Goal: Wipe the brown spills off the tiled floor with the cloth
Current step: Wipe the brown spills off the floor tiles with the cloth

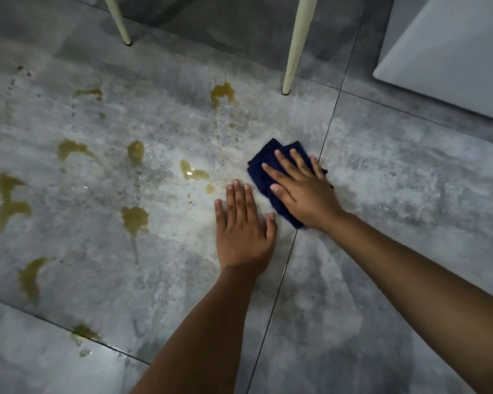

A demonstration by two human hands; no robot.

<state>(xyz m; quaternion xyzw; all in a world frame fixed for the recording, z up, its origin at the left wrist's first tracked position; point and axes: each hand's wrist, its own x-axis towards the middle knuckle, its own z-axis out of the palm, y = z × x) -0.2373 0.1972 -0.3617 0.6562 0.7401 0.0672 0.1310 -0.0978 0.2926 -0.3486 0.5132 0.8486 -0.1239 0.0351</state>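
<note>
A folded dark blue cloth lies on the grey tiled floor, right of centre. My right hand presses flat on it with fingers spread. My left hand rests palm down on the bare tile just left of the cloth, holding nothing. Several brown spills dot the tile to the left: one nearest the cloth, one farther up, one lower, and others toward the left edge.
Two cream chair legs stand on the floor, one at top left and one close above the cloth. A white cabinet or appliance fills the top right corner. Dark grout lines cross the floor.
</note>
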